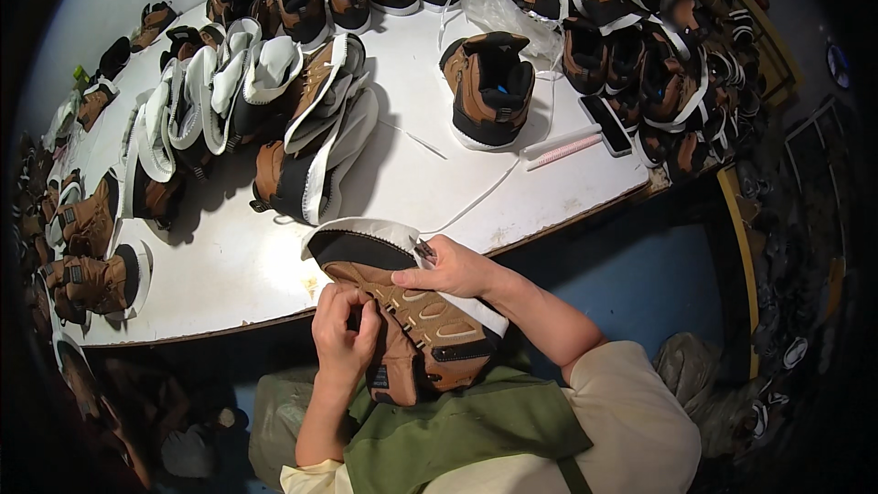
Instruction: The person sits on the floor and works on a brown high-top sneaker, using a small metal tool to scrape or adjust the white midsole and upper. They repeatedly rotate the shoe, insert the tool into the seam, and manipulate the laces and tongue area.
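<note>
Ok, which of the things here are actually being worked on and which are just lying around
In hand:
- brown boot upper, held at the table edge
- left hand, gripping its lacing area
- right hand, pinching near its collar
- white lace trailing from there

Lying about:
- single boot upper standing alone
- stack of uppers
- pile of uppers on the right
- dark flat phone-like object
- pink stick
- white table

Both forearms come in from the lower edge, from about 6 o'clock, and they bend toward each other in the middle. The left hand is closed, with its fingers curled inward and the knuckles up. The right hand lies at 1 o'clock from it, near it, with the fingertips pinched together and pointing toward 9 o'clock.
</note>
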`<state>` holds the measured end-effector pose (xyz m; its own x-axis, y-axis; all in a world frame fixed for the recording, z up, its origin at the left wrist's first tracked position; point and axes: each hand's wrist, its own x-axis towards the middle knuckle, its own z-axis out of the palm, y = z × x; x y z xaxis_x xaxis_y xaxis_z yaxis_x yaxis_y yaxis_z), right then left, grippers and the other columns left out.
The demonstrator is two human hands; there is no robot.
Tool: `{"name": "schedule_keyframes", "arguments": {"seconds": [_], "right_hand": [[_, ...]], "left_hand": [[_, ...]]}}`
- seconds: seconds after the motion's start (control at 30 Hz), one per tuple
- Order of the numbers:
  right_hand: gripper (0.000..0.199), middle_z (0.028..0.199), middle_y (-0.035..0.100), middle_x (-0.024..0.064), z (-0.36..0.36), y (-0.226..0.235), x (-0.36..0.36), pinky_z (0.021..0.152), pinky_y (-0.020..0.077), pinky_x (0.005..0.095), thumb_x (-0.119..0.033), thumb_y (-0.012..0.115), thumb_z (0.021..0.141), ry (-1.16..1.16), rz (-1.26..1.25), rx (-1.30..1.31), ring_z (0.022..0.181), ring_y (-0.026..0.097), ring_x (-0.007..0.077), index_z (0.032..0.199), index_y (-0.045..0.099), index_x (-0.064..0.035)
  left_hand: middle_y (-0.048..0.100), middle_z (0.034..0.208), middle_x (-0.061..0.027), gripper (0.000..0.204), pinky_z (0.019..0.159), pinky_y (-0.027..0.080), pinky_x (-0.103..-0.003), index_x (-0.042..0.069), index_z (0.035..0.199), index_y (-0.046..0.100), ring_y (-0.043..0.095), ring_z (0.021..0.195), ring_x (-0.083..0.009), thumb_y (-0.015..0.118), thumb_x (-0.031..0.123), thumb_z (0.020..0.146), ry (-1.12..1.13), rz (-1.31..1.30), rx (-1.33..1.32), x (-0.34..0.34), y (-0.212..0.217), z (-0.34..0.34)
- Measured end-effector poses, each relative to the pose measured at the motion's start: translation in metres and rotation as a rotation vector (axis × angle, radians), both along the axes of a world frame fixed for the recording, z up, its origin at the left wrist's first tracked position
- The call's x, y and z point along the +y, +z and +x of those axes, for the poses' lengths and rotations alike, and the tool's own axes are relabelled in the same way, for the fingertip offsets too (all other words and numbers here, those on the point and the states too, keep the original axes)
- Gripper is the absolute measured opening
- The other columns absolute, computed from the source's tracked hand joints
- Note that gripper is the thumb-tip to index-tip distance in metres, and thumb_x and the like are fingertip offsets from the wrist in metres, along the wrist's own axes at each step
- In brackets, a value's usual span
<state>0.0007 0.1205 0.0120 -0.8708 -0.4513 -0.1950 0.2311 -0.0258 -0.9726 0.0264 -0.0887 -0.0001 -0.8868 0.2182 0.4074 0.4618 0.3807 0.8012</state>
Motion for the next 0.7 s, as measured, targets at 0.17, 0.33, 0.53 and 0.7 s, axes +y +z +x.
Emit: {"name": "schedule_keyframes", "arguments": {"seconds": [0.17, 0.33, 0.53, 0.7], "right_hand": [[0.025, 0.08, 0.056, -0.0056, -0.001, 0.004, 0.0, 0.064, 0.0418, 0.022, -0.024, 0.069, 0.089, 0.008, 0.015, -0.001, 0.073, 0.047, 0.0035, 0.095, 0.062, -0.0006], [0.027, 0.082, 0.058, -0.0042, -0.002, 0.003, 0.001, 0.066, 0.0435, 0.0224, -0.024, 0.068, 0.089, 0.01, 0.002, -0.001, 0.075, 0.049, 0.0043, 0.098, 0.062, 0.0006], [0.028, 0.079, 0.057, -0.005, -0.004, 0.004, 0.001, 0.064, 0.0424, 0.0225, -0.026, 0.068, 0.089, 0.016, 0.027, 0.009, 0.073, 0.047, 0.0042, 0.094, 0.062, 0.0006], [0.03, 0.076, 0.055, -0.0053, -0.006, -0.005, 0.002, 0.063, 0.0417, 0.0233, -0.029, 0.069, 0.089, 0.025, 0.075, 0.038, 0.072, 0.046, 0.0044, 0.091, 0.063, 0.0004]], "left_hand": [[0.055, 0.079, -0.0113, 0.015, 0.062, 0.047, -0.03, -0.001, 0.081, 0.056, 0.056, 0.067, -0.0228, 0.066, -0.006, 0.071, 0.033, 0.061, -0.011, 0.0, 0.0, 0.002], [0.056, 0.08, -0.0106, 0.019, 0.063, 0.047, -0.029, -0.001, 0.086, 0.057, 0.056, 0.067, -0.0214, 0.067, -0.005, 0.071, 0.054, 0.104, -0.076, 0.001, 0.004, 0.001], [0.055, 0.08, -0.0084, 0.017, 0.064, 0.046, -0.027, -0.002, 0.086, 0.057, 0.056, 0.069, -0.0176, 0.068, -0.004, 0.073, 0.04, 0.012, -0.037, 0.004, 0.008, -0.001], [0.056, 0.08, -0.0118, 0.014, 0.06, 0.047, -0.031, -0.003, 0.085, 0.06, 0.057, 0.066, -0.0239, 0.068, -0.004, 0.075, 0.045, -0.006, -0.06, 0.007, 0.009, -0.003]]}}
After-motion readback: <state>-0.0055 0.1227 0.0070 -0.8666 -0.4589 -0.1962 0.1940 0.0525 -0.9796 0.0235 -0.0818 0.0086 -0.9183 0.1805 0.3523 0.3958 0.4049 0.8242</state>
